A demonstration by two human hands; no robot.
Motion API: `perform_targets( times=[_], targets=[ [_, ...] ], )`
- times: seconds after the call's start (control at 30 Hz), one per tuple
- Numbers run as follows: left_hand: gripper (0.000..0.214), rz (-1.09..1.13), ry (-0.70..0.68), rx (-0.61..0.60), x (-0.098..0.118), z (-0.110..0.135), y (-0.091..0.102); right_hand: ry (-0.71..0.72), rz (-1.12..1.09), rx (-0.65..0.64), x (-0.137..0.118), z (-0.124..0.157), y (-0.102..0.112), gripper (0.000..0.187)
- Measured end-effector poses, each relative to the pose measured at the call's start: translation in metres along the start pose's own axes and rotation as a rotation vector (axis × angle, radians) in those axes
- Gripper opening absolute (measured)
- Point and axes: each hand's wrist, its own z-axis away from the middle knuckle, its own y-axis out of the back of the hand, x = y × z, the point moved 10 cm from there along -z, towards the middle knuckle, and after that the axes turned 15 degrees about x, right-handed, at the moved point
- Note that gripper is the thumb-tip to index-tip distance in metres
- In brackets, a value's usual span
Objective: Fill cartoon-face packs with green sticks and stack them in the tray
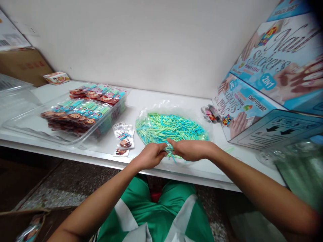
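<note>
My left hand [152, 156] and my right hand [191, 150] meet at the front edge of a clear plastic bag [161, 108]. Inside the bag lies a heap of thin green and blue sticks [174, 126]. My left fingers are closed in a pinch, and what they hold is hidden. A few loose sticks [173, 156] poke out below the fingertips of my right hand, which is closed on them. Left of the bag, several small printed packets [125, 143] lie near the table's front edge.
A clear plastic tray [75, 139] on the left holds rows of filled packets [75, 114]. Nail-sticker boxes [254, 97] are stacked at right, with small dark packets [210, 113] beside them. A brown carton [22, 65] and a small box [57, 78] stand at far left.
</note>
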Motion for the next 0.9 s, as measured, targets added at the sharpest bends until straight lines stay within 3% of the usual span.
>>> perform_targets(
  times=[0.2, 0.27, 0.43, 0.53, 0.63, 0.77, 0.9],
  targets=[
    [0.012, 0.316, 0.177, -0.084, -0.011, 0.004, -0.013, 0.03, -0.126, 0.019, -0.003, 0.003, 0.008, 0.061],
    [0.012, 0.226, 0.133, -0.074, -0.008, 0.003, -0.011, 0.032, -0.131, -0.003, -0.003, 0.004, 0.005, 0.063],
    [0.01, -0.228, -0.131, -0.054, 0.014, 0.003, -0.004, -0.014, -0.039, -0.085, 0.001, 0.003, -0.011, 0.073],
    [0.016, -0.278, -0.176, -0.107, 0.021, 0.004, -0.01, -0.034, -0.024, -0.101, 0.001, -0.001, -0.019, 0.078],
    [0.016, -0.158, -0.106, -0.114, 0.016, 0.0, -0.015, -0.068, -0.045, -0.084, 0.006, -0.009, -0.017, 0.083],
    [0.025, 0.209, 0.14, -0.1, -0.006, -0.007, -0.024, -0.047, -0.235, 0.058, 0.015, -0.016, 0.008, 0.087],
    [0.032, 0.57, 0.329, -0.051, -0.02, -0.011, -0.032, -0.151, -0.476, 0.213, 0.038, -0.013, 0.024, 0.055]
  ],
)
